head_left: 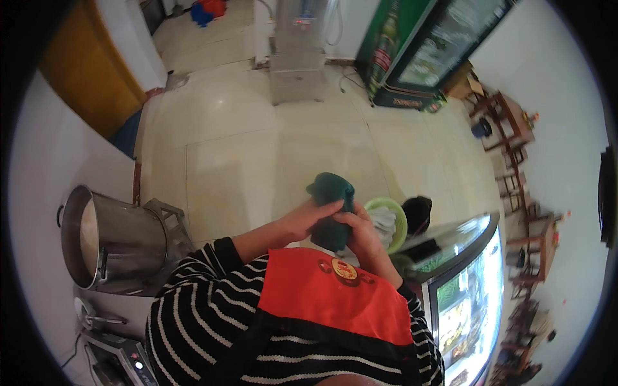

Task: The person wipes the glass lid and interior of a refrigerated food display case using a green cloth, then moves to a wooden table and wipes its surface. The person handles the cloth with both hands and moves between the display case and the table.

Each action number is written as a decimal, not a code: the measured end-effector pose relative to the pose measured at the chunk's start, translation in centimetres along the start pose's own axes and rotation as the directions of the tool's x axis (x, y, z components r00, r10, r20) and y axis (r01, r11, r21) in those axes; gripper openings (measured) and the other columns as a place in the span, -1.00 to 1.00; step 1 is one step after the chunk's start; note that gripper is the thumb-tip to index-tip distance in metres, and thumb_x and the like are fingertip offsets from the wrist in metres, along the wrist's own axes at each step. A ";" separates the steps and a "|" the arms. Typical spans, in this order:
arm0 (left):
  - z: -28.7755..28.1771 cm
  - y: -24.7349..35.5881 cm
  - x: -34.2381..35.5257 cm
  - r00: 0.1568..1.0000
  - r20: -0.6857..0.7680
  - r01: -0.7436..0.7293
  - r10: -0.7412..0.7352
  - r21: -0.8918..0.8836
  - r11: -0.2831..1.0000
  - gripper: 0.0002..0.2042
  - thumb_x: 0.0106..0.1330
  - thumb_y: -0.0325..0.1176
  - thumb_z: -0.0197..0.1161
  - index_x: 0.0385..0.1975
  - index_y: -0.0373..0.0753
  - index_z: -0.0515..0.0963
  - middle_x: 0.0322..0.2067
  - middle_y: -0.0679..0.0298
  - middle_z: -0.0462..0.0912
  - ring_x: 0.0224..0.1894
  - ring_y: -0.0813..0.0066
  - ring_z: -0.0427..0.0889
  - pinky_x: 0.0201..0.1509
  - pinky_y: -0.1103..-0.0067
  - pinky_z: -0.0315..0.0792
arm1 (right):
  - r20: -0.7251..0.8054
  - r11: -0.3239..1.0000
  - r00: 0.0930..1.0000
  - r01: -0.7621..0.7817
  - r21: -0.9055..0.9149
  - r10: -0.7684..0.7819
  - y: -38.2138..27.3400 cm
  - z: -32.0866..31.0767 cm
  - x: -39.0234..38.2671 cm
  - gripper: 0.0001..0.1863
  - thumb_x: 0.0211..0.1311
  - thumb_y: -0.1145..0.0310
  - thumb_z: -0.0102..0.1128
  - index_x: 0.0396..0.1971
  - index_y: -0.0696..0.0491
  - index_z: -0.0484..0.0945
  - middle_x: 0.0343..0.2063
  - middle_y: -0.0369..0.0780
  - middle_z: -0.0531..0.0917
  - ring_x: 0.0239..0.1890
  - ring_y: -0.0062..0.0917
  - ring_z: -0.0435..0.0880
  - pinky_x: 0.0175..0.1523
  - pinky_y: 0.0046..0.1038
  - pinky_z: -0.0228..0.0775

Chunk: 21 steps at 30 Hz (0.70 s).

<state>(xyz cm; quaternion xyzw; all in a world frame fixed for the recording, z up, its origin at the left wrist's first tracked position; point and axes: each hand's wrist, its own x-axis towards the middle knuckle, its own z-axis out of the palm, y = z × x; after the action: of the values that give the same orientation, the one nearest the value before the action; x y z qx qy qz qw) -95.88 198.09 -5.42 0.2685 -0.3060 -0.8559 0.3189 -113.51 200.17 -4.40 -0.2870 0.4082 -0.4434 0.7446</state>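
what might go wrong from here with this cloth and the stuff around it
1. The green cloth is bunched between the left grip and right grip; if either loosened, it might drop.
2. The light green basin is close to the right forearm, so a careless move or step might knock it and disturb the whitish contents.
3. The steel pot at left has no lid on, so something might fall in.

Two hands (302, 219), one green cloth (331, 188), one red apron (331, 296), one light-green basin (402, 225), one steel pot (132, 241), one upright fridge (438, 48), one display case (467, 296).
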 end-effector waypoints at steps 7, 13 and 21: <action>-12.2 11.9 -0.2 0.960 -0.238 -0.189 0.146 -0.172 0.967 -0.55 0.49 -0.09 0.24 0.24 -0.18 0.43 0.06 0.30 0.58 0.10 0.45 0.58 0.11 0.44 0.52 | 0.398 0.558 0.886 0.460 -0.691 -0.238 -1.2 9.2 18.4 -0.21 0.27 0.17 0.35 0.40 0.17 0.25 0.35 0.02 0.33 0.42 -0.17 0.29 0.50 -0.24 0.09; -20.5 18.3 -1.4 0.816 -0.529 -0.261 0.231 0.018 0.965 -0.51 0.48 -0.01 0.23 0.20 -0.25 0.46 -0.03 0.25 0.63 -0.04 0.47 0.63 -0.01 0.48 0.57 | 0.470 0.504 0.881 0.427 -0.751 -0.046 -2.0 13.9 28.8 -0.27 0.28 0.19 0.37 0.37 0.17 0.31 0.28 -0.03 0.45 0.31 -0.24 0.46 0.42 -0.26 0.24; -32.2 28.1 0.0 0.495 -0.824 -0.157 0.276 0.227 0.961 -0.38 0.42 0.20 0.21 -0.04 -0.38 0.64 -0.23 0.20 0.73 -0.24 0.48 0.68 -0.17 0.52 0.57 | 0.637 0.688 0.711 0.303 -0.659 0.298 -3.4 21.4 47.7 -0.30 0.35 0.25 0.29 0.43 0.09 0.26 0.27 -0.11 0.46 0.33 -0.31 0.46 0.39 -0.20 0.32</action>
<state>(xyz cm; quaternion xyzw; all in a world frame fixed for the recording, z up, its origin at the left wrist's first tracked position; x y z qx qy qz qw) -64.04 169.63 -7.46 0.6293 -0.1947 -0.5487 0.5148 -83.49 157.43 -7.83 -0.7033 0.2329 -0.1017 0.6640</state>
